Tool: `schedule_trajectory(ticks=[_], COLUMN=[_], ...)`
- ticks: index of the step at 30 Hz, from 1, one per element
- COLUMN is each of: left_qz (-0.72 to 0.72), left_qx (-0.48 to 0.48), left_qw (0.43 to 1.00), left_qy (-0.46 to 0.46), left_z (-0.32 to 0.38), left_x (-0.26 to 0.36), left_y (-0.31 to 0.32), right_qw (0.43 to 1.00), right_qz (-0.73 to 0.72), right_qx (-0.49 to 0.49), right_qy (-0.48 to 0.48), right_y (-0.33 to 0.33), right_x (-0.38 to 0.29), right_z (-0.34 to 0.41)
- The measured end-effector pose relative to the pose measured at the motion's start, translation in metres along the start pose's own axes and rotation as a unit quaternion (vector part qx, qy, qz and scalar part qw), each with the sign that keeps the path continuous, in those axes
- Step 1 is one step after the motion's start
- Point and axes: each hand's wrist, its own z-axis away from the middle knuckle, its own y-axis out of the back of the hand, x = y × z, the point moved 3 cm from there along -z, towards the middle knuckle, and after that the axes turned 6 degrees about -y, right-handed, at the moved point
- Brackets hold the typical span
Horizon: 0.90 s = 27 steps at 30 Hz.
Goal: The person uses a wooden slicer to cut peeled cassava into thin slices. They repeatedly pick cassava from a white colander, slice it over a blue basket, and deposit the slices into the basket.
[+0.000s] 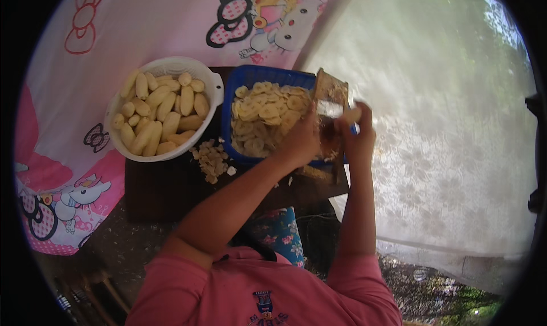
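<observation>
My left hand (304,138) grips the near left edge of a wooden slicer board (331,84) with a metal blade plate (330,109); its fingertips are partly hidden. The board leans over the right side of a blue plastic basket (227,112). Many thin, round banana slices (269,112) lie in the basket. My right hand (359,131), at the board's right edge, holds a peeled banana (353,115) between thumb and fingers beside the blade plate. Left of the basket, a white plastic colander (112,134) holds many whole peeled bananas (164,104).
The containers stand on a dark wooden table (154,193). A small heap of thin scraps (211,160) lies between them, near the front. A cartoon-print cloth (145,22) hangs or lies behind and left; a whitish floral-patterned sheet (436,168) is at the right.
</observation>
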Motion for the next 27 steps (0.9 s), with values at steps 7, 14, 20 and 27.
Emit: schedule_trajectory(ticks=[7,14,20,27], left_qz=[-0.015,-0.029,-0.032,-0.044], left_qx=[-0.026,-0.004,-0.012,-0.009], left_qw=[0.999,0.999,0.999,0.999], left_qy=[0.031,0.018,0.007,0.010], left_z=[0.005,0.003,0.009,0.011], left_x=[0.006,-0.006,-0.005,0.000], left_y=[0.006,0.001,0.003,0.006], right_qw=[0.999,0.998,0.999,0.996], right_qz=[-0.019,0.039,-0.013,-0.030], right_qx=[-0.044,-0.044,-0.030,-0.082], right_qy=[-0.016,0.033,-0.033,-0.022], right_y=[-0.016,0.006,-0.024,0.000], right_x=[0.006,-0.015,0.020,-0.003], right_z=[-0.049,0.038,-0.050,0.008])
